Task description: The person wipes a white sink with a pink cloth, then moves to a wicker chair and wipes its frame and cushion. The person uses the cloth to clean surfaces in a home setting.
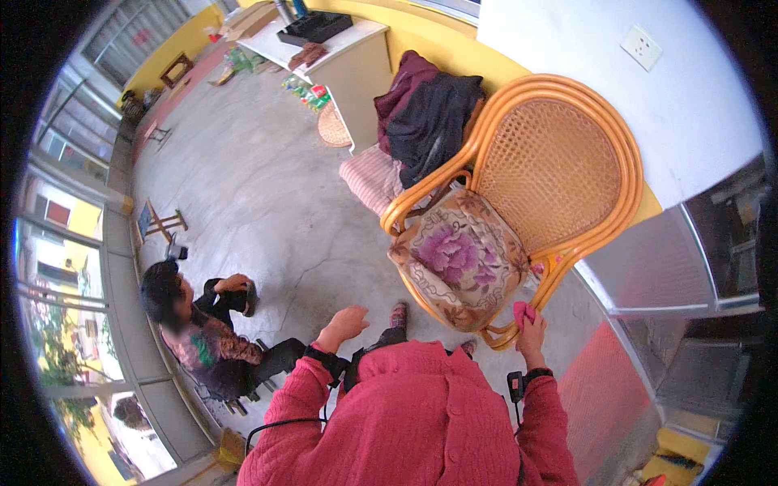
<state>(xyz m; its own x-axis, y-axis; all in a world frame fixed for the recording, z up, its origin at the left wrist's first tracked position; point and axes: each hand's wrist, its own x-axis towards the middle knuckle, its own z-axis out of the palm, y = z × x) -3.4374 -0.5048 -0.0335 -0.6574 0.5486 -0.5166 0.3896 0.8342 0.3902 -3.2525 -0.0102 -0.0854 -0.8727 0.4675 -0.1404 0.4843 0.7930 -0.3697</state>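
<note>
A rattan armchair (629, 164) with a woven cane back stands in front of me, to the right. On its seat lies a cushion (456, 258) with a purple flower pattern. My right hand (532, 335) grips a pink cloth (524, 313) beside the front end of the chair's right armrest; whether the cloth touches the rattan, I cannot tell. Nothing shows in my left hand (345, 328), which hangs over the floor left of the chair, fingers loosely extended. Its fingertips are partly turned away.
A person (213, 346) sits low at the left, beside the windows. Folded clothes (434, 121) and a striped pink cushion (374, 176) are piled left of the chair. Farther back are a white table (358, 67) and a folding stool (161, 222). A red mat (602, 401) lies at right.
</note>
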